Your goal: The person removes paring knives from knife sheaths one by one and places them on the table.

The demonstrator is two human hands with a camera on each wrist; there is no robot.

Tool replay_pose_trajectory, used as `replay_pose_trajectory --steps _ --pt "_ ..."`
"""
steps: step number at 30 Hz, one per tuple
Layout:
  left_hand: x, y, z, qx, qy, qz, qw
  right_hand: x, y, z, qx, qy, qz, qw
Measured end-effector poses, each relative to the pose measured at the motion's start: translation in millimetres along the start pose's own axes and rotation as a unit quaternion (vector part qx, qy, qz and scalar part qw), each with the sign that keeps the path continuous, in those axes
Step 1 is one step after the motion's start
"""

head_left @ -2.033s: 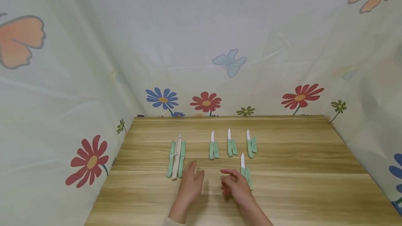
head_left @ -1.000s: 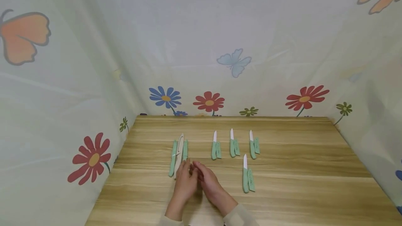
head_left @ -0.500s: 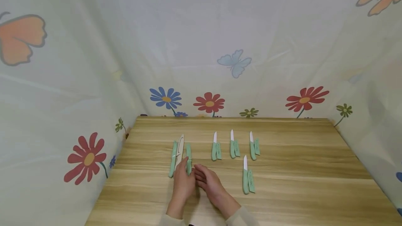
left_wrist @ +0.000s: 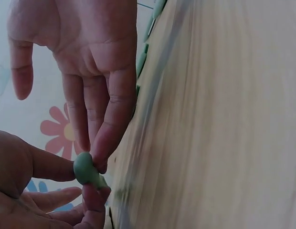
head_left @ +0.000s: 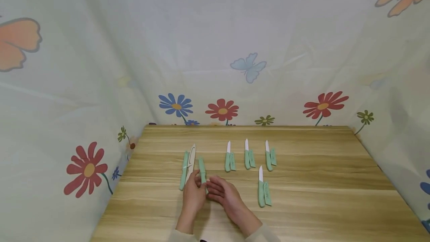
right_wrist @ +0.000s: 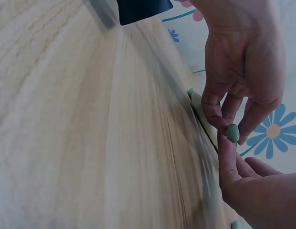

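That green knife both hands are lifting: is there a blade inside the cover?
Cannot tell. Left hand and right hand pinch the near end of the green knife; only green casing shows. The four knives to its right, like this one, show bare white blades beside their covers.

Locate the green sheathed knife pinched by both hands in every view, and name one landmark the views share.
Head: the green sheathed knife lies left of centre on the table, its near end between the left hand and right hand.
Left wrist: its rounded end shows at lower left, pinched by fingertips.
Right wrist: its end shows at right, between fingertips.
Shared landmark: the blue flower on the curtain.
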State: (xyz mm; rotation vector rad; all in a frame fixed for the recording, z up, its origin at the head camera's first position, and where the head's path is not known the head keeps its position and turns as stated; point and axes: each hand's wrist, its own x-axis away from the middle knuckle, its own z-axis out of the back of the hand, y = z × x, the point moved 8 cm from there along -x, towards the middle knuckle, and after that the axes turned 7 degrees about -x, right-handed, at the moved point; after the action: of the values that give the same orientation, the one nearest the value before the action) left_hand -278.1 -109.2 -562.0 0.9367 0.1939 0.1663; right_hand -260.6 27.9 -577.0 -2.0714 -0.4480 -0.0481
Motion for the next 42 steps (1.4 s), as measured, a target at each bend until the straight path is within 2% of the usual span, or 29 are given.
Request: replay_pose_trajectory --steps 6,10,15,22,25,31,42 --pt "1.2 0.5 -2.0 0.020 -0.021 -0.002 0.9996 5.0 -3.6 3.9 0.004 0.008 0.007 1.000" --pt "4.2 0.7 -7.8 0.061 -0.059 0.003 0.9964 7.7 -8.6 8.7 0.019 0.019 0.015 1.000" --pt "9.2 3.1 -17.7 0.089 -0.105 0.011 0.9905 10.5 -14.4 16.5 0.066 0.039 0.027 0.997" --pt "18.1 14.3 -28.1 0.095 -0.151 -0.005 0.9840 16.5 -23.4 27.7 0.141 0.066 0.036 0.987" --pt "21.8 17.5 -33.3 0.112 -0.176 -0.004 0.9781 18.7 -25.4 33.5 0.154 0.075 0.036 0.985" --pt "30.3 23.1 -44.3 0.172 -0.224 0.006 0.9593 23.0 -29.4 47.2 0.155 0.107 0.040 0.981" --pt "44.2 31.9 -58.8 0.175 -0.264 0.004 0.9485 28.5 -42.1 67.8 0.162 0.163 0.055 0.972"
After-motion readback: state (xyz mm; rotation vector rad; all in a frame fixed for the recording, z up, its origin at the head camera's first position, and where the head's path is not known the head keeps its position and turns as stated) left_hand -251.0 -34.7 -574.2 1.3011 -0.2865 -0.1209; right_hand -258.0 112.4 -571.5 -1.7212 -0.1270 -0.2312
